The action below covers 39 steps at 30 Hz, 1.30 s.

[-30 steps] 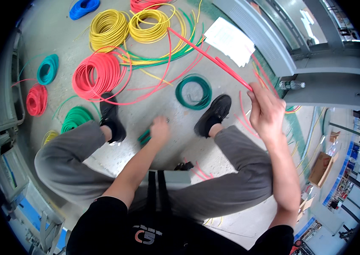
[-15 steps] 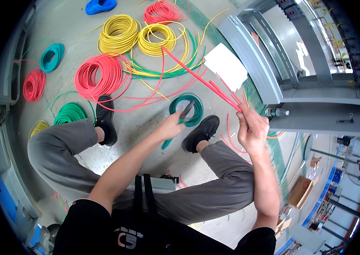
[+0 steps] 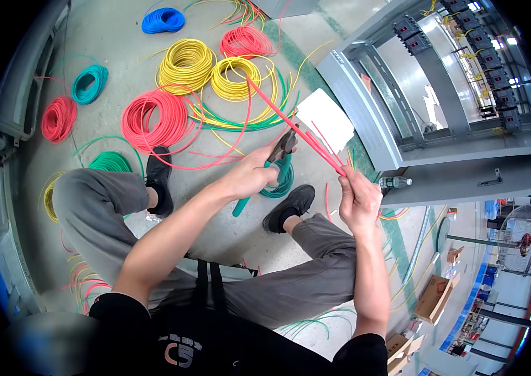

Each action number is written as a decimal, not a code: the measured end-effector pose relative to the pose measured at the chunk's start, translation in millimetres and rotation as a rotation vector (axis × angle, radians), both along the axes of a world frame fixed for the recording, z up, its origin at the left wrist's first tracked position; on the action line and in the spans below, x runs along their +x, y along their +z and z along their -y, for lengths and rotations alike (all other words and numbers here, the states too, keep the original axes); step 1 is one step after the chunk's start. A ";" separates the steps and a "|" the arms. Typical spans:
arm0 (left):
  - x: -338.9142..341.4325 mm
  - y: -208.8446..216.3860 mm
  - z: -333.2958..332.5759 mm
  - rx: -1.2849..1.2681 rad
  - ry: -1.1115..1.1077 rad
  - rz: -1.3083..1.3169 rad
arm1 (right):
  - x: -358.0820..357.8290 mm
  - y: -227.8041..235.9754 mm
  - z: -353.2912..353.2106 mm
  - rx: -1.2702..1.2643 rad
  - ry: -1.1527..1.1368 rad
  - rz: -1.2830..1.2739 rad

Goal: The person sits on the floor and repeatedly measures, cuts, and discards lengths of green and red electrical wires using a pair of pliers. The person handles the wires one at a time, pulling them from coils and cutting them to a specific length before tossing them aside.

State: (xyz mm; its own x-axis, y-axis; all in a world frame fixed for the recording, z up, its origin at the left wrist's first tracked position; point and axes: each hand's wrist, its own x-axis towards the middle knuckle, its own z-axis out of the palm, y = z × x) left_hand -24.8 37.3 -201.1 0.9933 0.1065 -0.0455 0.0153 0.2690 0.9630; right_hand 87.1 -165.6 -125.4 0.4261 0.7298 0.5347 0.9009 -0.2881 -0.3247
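Wire cutters (image 3: 285, 145) with green handles are gripped in my left hand (image 3: 251, 177), their dark jaws pointing up at a bundle of red wires (image 3: 317, 146). The jaws are right by the wires; whether they touch them I cannot tell. My right hand (image 3: 360, 199) pinches the lower end of that bundle between thumb and fingers. From there the wires run up and left toward the smaller yellow coil (image 3: 235, 93). Below the cutters, a dark green wire coil (image 3: 285, 183) lies on the floor near my shoe, partly hidden by my left hand and the handles.
A big red coil (image 3: 152, 120), a larger yellow coil (image 3: 184, 66), a blue coil (image 3: 163, 20) and a teal coil (image 3: 89, 84) lie on the floor. White paper (image 3: 326, 120) rests beside a grey metal cabinet frame (image 3: 365, 119). A plastic bottle (image 3: 395, 182) is at its base.
My left hand has raised the cutters up to the red wires. My right hand has shifted slightly left and down with the bundle. The whole view has tilted a little.
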 end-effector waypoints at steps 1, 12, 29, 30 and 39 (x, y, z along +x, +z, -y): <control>-3.5 4.2 -1.3 0.009 -0.010 -0.006 | -2.9 1.0 -0.4 0.014 -0.002 -0.007; -32.8 34.5 -2.3 0.294 -0.060 -0.004 | -33.2 2.1 4.0 -0.006 -0.006 -0.028; -90.8 -0.2 -0.2 -0.278 -0.058 -0.216 | -36.2 -11.1 -20.0 0.028 0.119 -0.106; -94.9 -7.5 -1.6 -0.313 -0.061 -0.239 | -36.4 -15.4 -22.3 0.025 0.153 -0.090; -87.6 -23.2 17.1 0.101 0.180 -0.309 | -28.1 -7.4 -8.1 0.133 -0.013 -0.185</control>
